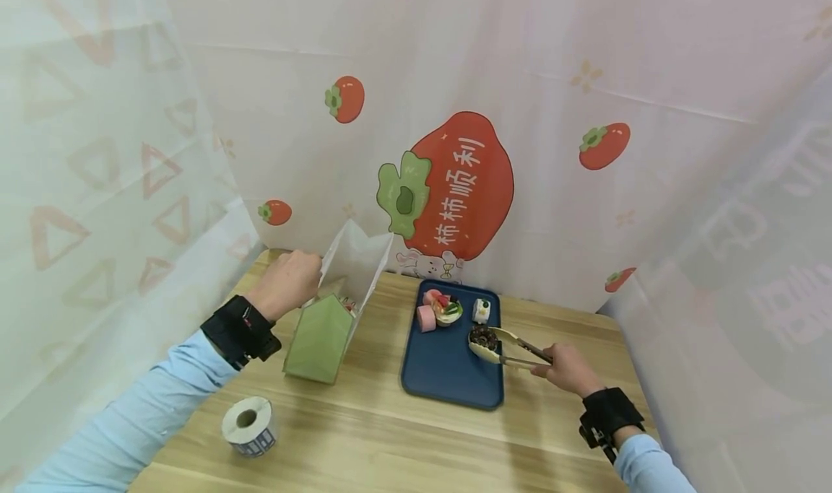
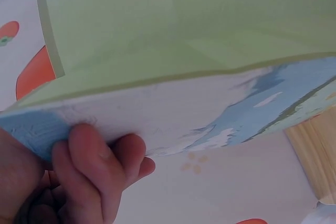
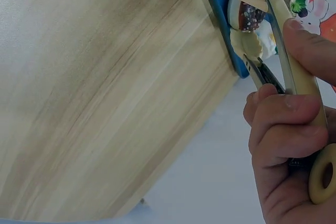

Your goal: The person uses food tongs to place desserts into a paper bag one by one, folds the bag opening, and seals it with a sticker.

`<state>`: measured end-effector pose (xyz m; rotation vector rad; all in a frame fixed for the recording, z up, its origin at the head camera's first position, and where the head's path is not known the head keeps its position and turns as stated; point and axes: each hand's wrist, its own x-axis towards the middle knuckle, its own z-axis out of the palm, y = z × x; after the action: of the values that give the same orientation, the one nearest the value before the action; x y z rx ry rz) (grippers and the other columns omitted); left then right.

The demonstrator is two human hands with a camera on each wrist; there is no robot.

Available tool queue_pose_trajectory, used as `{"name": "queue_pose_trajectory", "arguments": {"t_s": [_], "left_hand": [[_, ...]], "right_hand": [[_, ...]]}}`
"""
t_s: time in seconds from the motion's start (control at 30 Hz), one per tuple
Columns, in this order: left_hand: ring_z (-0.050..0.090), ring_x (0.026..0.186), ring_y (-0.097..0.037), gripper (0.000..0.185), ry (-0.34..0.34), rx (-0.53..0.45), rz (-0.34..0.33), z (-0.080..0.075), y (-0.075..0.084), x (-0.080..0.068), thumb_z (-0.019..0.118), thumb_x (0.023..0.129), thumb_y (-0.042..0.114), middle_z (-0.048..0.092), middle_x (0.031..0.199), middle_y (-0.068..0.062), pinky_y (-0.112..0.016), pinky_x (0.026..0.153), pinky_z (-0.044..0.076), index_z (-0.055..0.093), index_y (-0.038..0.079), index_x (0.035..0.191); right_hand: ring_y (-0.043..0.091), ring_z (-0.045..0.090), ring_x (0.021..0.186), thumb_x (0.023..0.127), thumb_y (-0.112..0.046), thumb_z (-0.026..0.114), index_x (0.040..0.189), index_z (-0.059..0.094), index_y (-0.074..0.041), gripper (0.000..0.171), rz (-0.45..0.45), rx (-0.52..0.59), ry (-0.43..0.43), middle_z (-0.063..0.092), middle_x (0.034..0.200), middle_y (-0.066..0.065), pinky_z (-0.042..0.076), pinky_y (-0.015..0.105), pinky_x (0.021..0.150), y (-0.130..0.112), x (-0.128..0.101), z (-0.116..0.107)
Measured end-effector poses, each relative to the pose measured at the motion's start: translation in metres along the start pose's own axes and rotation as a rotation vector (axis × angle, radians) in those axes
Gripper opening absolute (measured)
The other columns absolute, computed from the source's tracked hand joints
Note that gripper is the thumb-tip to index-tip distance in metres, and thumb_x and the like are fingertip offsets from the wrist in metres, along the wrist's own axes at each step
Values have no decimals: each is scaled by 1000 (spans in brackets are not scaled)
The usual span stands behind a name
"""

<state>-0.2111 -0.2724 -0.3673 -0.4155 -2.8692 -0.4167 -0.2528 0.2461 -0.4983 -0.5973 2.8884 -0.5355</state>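
Observation:
My left hand [image 1: 286, 287] grips the upper edge of a paper bag [image 1: 318, 340], green on the front, standing with its mouth open. In the left wrist view the fingers [image 2: 97, 156] curl against the bag's printed blue and white side. My right hand [image 1: 572, 369] holds a pair of tongs [image 1: 516, 361] with cream handles [image 3: 290, 51]. The tongs' heads lie on either side of a dark chocolate doughnut with sprinkles [image 1: 483, 336], at the right side of a blue tray [image 1: 442, 370]. In the right wrist view the doughnut [image 3: 251, 17] shows partly between the tongs' heads.
At the tray's far end are a fruit-topped tart [image 1: 448, 310], a pink cake piece [image 1: 426, 318] and a small white cake [image 1: 482, 310]. A roll of labels [image 1: 250, 426] stands on the wooden table [image 1: 364, 435], at the front left. Printed curtains [image 1: 539, 211] surround the table's back and sides.

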Motion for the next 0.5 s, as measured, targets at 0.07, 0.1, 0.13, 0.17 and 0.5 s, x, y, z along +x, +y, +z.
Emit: {"name": "queue_pose_trajectory", "arguments": {"t_s": [0.07,0.1,0.13,0.17,0.5], "left_hand": [[46,47,-18,23,-9,-6,-13,0,1,0,54,94,-6,49,57,-6,-31,45,38,57,0,72],[46,47,-18,23,-14,-9,-19,0,2,0,53,94,-6,49,57,-6,-31,45,38,57,1,72],[46,47,-18,24,-17,-11,-24,0,2,0,53,94,-6,49,58,-6,-31,45,38,57,1,72],[45,47,-18,24,-21,-10,-27,0,3,0,53,94,-6,48,58,-6,-31,45,38,56,1,72],[48,44,-17,30,-19,7,-14,0,5,2,52,90,-11,48,54,-5,-30,45,40,52,5,65]], "right_hand": [[10,28,53,85,-12,81,72,63,-6,23,-7,9,7,30,60,-6,23,25,54,0,-2,-1],[9,27,53,85,-13,81,71,61,-7,24,-11,15,9,29,59,-7,23,25,53,0,-3,-1],[9,26,52,85,-12,80,70,61,-8,25,-17,23,11,28,59,-7,22,25,53,0,-4,-2],[9,25,52,85,-13,80,69,61,-8,25,-24,29,12,28,59,-7,22,24,53,0,-5,-2],[5,22,51,90,-15,76,81,70,-6,15,-41,141,11,31,58,-8,24,24,53,-4,-20,-16]]}}
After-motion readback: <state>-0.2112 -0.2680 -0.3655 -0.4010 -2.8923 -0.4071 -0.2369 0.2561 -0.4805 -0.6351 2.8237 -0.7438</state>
